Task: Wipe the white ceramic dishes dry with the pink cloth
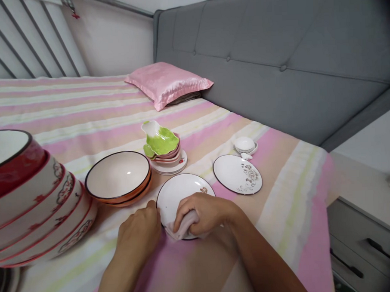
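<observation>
A white plate [176,192] with a dark rim and a small brown flower lies on the striped bedspread in front of me. My left hand [141,230] is closed at its left edge, gripping the rim; the fingertips are partly hidden. My right hand [206,212] is bunched around a pale cloth [185,224], pressed against the plate's near part. To the right rests another white plate [235,174] with a brown floral pattern. Just behind the held plate, a stack of leaf-shaped dishes [162,141], green on top and pink below, sits on small white plates [175,167].
On the left stand tall stacked red-and-white bowls [39,204] and orange-sided bowls [118,175]. Small white dishes [245,144] sit beyond the floral plate. A pink pillow [169,82] lies by the grey headboard [258,40]. A drawer cabinet [363,233] stands right of the bed.
</observation>
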The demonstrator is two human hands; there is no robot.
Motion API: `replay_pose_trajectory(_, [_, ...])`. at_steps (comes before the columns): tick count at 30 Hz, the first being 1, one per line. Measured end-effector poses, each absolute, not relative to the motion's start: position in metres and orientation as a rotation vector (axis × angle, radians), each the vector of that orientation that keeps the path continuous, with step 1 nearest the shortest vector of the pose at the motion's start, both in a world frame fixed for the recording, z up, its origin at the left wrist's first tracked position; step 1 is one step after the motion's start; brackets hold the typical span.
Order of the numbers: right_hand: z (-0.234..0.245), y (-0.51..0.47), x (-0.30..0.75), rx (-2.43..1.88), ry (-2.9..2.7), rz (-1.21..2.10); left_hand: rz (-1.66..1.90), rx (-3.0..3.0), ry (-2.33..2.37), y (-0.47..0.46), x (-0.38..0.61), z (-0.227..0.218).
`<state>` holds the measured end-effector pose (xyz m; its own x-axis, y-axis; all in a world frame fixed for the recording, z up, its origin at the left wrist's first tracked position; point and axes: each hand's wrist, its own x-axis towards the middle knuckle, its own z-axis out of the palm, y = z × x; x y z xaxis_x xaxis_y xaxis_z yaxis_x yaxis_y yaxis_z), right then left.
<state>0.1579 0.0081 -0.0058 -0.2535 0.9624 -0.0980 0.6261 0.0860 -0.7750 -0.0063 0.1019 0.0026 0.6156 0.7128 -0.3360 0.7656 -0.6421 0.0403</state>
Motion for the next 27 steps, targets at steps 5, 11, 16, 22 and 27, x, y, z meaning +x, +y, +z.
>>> replay_pose_trajectory(5, [-0.007,0.006,0.163,-1.408,-1.942,1.212,-0.45,2.645,1.237,0.101,-0.007,0.004])
replay_pose_trajectory(11, [0.0,0.002,0.17,-1.219,-1.88,1.404,-0.424,2.64,1.229,0.102,-0.008,0.002])
replay_pose_trajectory(16, [0.004,0.002,0.174,-1.151,-1.519,1.223,-0.429,2.63,1.229,0.101,-0.009,0.004])
replay_pose_trajectory(22, [-0.021,0.017,0.181,-1.644,-1.042,0.433,-0.419,2.605,1.234,0.102,-0.006,0.006])
replay_pose_trajectory(27, [-0.029,0.023,0.173,-1.928,-1.354,0.24,-0.419,2.605,1.231,0.101,-0.005,0.008])
